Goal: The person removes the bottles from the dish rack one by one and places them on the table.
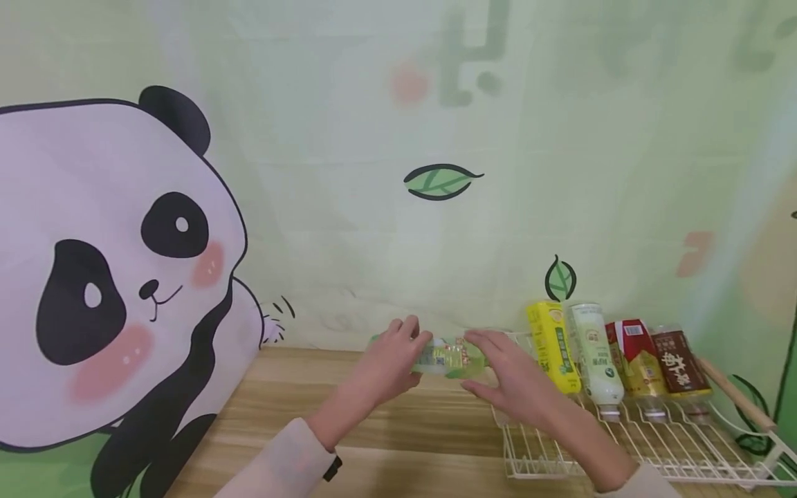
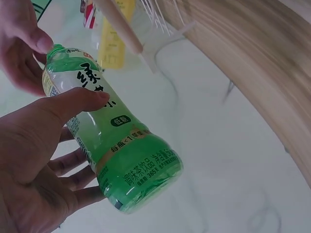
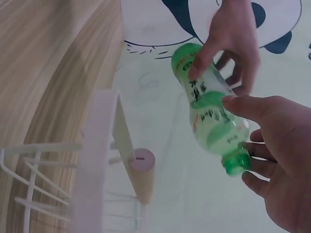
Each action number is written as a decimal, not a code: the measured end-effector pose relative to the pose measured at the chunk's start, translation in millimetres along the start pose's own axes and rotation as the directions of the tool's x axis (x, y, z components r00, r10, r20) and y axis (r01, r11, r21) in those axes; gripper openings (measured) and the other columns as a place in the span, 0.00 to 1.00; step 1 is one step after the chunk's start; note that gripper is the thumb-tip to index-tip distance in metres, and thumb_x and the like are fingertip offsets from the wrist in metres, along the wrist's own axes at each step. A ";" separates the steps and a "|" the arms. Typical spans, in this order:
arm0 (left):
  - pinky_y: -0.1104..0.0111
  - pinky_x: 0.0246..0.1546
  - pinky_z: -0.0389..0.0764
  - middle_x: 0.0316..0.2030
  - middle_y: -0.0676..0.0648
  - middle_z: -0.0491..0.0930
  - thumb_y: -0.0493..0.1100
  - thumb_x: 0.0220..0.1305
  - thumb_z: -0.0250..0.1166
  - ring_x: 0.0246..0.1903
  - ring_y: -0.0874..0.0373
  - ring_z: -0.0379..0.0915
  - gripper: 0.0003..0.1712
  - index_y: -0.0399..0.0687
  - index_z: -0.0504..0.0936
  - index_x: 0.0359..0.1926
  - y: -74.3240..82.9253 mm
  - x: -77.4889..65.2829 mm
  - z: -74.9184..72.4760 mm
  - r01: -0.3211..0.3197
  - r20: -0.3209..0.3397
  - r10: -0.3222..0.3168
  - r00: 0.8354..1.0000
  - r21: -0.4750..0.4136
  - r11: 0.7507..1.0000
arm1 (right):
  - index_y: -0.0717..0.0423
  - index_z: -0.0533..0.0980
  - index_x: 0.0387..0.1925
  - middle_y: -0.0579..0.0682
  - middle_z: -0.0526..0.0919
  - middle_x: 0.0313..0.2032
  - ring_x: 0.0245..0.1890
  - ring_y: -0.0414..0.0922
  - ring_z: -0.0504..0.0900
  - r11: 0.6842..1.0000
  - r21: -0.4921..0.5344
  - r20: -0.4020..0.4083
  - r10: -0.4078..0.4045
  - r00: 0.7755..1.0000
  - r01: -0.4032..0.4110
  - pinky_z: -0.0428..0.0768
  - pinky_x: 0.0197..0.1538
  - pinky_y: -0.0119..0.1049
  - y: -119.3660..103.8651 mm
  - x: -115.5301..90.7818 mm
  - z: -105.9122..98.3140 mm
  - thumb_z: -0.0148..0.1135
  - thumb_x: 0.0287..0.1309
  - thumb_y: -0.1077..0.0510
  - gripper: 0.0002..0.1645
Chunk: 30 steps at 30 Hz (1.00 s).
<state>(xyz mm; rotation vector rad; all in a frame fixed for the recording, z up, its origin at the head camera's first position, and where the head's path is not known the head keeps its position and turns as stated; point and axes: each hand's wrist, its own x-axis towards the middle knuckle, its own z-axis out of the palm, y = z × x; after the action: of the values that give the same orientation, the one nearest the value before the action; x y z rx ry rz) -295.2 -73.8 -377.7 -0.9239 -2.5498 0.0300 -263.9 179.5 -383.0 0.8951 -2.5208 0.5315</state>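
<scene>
A green tea bottle (image 1: 450,357) with a green cap is held on its side above the wooden tabletop, between both hands. My left hand (image 1: 391,354) grips the base half; in the left wrist view its thumb lies across the label of the bottle (image 2: 129,141), with the fingers behind. At the cap end is my right hand (image 1: 517,377). The right wrist view shows its thumb on the upper part of the bottle (image 3: 214,119) and its curled fingers beside the green cap (image 3: 236,162).
A white wire rack (image 1: 548,453) with a wooden bar (image 1: 737,394) stands at the right. On it lean a yellow pack (image 1: 553,346), a white bottle (image 1: 596,353), a red-and-yellow bottle (image 1: 638,356) and a brown-labelled bottle (image 1: 680,360). A panda-printed cloth hangs behind the wooden tabletop (image 1: 436,429).
</scene>
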 end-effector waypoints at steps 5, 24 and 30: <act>0.66 0.37 0.85 0.48 0.46 0.73 0.45 0.54 0.85 0.46 0.52 0.71 0.36 0.46 0.80 0.62 -26.7 -9.4 0.2 0.083 -0.001 -0.084 0.996 -0.129 0.988 | 0.61 0.68 0.74 0.60 0.73 0.71 0.71 0.61 0.72 0.996 0.045 -0.007 0.080 0.997 -0.080 0.76 0.68 0.61 11.8 -6.5 -15.9 0.78 0.62 0.49 0.45; 0.47 0.56 0.84 0.60 0.39 0.78 0.48 0.63 0.79 0.59 0.42 0.77 0.39 0.38 0.75 0.70 -122.4 -57.7 10.3 0.353 -0.073 -0.485 0.872 -0.592 0.725 | 0.65 0.63 0.77 0.70 0.70 0.71 0.70 0.71 0.68 0.913 0.132 -0.059 0.395 0.917 -0.385 0.70 0.67 0.73 80.5 -28.4 -50.0 0.74 0.66 0.41 0.52; 0.43 0.62 0.80 0.64 0.35 0.76 0.47 0.67 0.76 0.64 0.38 0.73 0.38 0.37 0.72 0.72 -146.2 -75.2 17.1 0.401 -0.045 -0.602 0.798 -0.706 0.584 | 0.67 0.57 0.79 0.73 0.65 0.73 0.73 0.73 0.63 0.857 0.164 -0.026 0.499 0.866 -0.489 0.66 0.68 0.74 98.8 -35.1 -40.4 0.71 0.67 0.38 0.56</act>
<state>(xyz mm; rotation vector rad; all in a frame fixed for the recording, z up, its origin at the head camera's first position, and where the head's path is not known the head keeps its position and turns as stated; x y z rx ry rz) -339.0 -231.8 -398.5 -0.3012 -2.4467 -1.1873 -294.1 287.5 -387.4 0.2484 -2.6694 0.9060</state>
